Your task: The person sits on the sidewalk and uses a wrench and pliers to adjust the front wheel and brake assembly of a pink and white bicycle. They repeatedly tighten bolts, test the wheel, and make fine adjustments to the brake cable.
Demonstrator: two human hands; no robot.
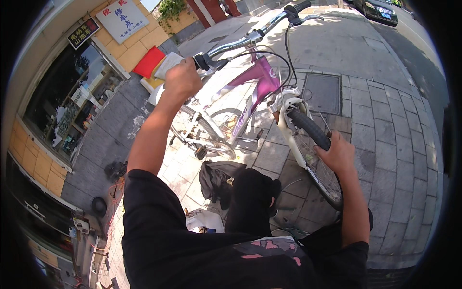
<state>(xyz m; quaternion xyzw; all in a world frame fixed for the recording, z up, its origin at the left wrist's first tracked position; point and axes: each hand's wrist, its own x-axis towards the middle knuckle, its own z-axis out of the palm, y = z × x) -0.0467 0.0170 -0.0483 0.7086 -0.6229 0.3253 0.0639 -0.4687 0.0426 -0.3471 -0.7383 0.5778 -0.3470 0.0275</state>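
A white and purple bicycle [260,82] stands in front of me, its front wheel toward my right. My left hand [183,79] is closed round the grip at the near end of the silver handlebar [236,43], beside a black brake lever [219,63]. On the front wheel's black tyre [308,126], my right hand [338,153] is closed, thumb against the tread; its other fingers are partly hidden. The white fork [290,137] straddles this wheel. Toward the far right, the handlebar's other black grip [302,6] is free of any hand.
Dark cloth [219,180] and a white container [206,220] lie near my knee [250,197]. Another bicycle's wheel [226,118] shows behind the frame. A shop window [70,101] lines the left, with a loose tyre [99,206] below. A dark car [378,12] stands far right.
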